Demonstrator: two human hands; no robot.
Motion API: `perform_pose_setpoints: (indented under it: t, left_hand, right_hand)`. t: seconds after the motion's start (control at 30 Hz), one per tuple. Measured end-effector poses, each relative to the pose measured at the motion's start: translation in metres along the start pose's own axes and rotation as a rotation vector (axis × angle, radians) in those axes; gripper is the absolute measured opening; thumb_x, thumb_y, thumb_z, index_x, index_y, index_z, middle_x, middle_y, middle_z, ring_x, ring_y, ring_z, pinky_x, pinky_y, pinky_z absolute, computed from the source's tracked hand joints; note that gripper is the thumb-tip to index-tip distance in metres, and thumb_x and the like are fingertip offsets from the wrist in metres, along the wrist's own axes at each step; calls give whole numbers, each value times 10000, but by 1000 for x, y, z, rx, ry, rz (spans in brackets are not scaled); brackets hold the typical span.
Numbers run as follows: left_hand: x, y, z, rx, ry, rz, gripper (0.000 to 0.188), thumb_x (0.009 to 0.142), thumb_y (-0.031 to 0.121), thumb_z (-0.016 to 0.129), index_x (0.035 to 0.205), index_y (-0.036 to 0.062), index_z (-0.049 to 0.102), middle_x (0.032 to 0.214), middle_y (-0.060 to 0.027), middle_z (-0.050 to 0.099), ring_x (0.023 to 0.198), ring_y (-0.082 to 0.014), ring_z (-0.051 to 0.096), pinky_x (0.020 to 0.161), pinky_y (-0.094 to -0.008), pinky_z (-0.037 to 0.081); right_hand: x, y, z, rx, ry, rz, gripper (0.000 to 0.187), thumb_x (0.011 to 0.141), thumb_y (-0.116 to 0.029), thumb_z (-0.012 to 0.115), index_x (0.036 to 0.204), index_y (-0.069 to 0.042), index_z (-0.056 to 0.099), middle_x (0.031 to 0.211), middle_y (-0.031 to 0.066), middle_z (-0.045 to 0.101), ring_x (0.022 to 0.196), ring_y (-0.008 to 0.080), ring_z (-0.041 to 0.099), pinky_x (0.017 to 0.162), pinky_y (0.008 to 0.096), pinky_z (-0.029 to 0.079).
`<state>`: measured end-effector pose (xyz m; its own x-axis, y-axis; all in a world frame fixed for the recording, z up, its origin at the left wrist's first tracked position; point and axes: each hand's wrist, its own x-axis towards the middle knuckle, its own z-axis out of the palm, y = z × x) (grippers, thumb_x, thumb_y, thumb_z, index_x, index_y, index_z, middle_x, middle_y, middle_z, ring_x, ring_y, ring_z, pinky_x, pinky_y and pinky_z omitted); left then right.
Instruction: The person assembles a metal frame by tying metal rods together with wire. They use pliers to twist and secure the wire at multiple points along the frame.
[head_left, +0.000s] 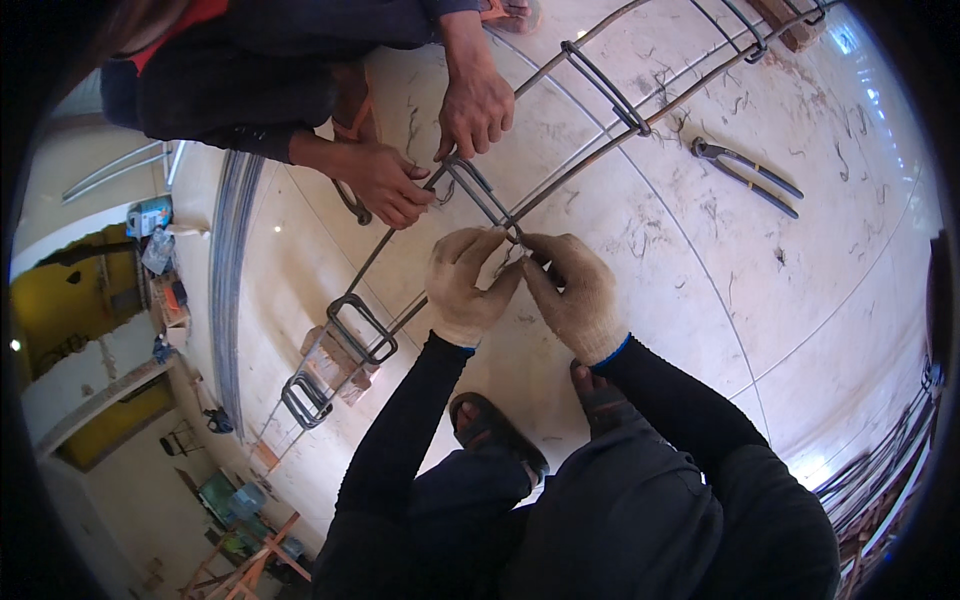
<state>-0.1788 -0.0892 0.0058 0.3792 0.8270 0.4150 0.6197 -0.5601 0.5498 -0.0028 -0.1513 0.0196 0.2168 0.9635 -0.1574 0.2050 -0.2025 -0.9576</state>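
My left hand (464, 284) and my right hand (575, 298), both in cream knit gloves, meet at a corner of a steel stirrup (478, 192) on a long rebar cage (590, 148). Between my fingertips runs a thin dark tie wire (508, 257), and each hand is closed in a pinch at it. Across the cage, a co-worker's one hand (476, 108) rests at the same stirrup's far end. Their other hand (378, 182) is beside the far bar, close to a short piece of wire.
Pincers (746, 176) with dark handles lie on the tiled floor at right, among scattered wire scraps. Bricks (338, 362) prop the cage, where loose stirrups (306, 400) hang. Long bars (232, 290) lie along the left; more rods (885, 480) are stacked at lower right.
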Motion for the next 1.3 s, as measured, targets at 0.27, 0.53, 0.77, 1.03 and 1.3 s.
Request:
perform_pose_setpoints:
  t: [0.27, 0.53, 0.77, 1.03, 1.3]
  left_hand:
    - [-32, 13, 19, 380, 177, -25, 249, 792, 257, 936, 1007, 270, 812, 1024, 34, 674, 955, -258, 639, 847, -457, 469]
    - [-23, 34, 12, 53, 106, -223, 220, 925, 253, 866, 1103, 139, 803, 1018, -19, 742, 846, -218, 670, 750, -368, 507]
    - [10, 78, -11, -731, -137, -1380, 386, 1095, 387, 714, 1177, 11, 750, 933, -17, 691, 752, -88, 612, 637, -251, 474]
    - [10, 63, -1, -781, -153, -1344, 294, 1083, 342, 717, 1102, 48, 717, 850, 31, 571, 687, -65, 507, 574, -240, 405]
    - [13, 59, -5, -909, -162, -1414, 249, 1082, 291, 694, 1106, 45, 719, 832, 41, 547, 676, -68, 490, 576, -243, 395]
  right_hand:
    - [1, 3, -3, -69, -23, -47, 208, 1024, -150, 737, 1202, -67, 805, 978, 148, 736, 822, 302, 733, 758, 385, 586]
    - [15, 17, 1, 275, -56, 243, 339, 969, -269, 829, 1184, -9, 797, 1047, 149, 810, 881, 223, 772, 797, 378, 600]
    - [27, 23, -23, 274, -214, 284, 399, 939, -338, 872, 1099, 19, 796, 1035, 159, 819, 915, 223, 779, 798, 367, 599]
    - [0, 7, -6, -270, 126, -112, 113, 969, -178, 816, 1001, -70, 811, 911, 139, 753, 842, 316, 764, 748, 394, 592]
    - [0, 18, -9, -134, 137, -85, 137, 972, -182, 828, 1010, -56, 792, 893, 124, 753, 773, 272, 753, 713, 373, 589]
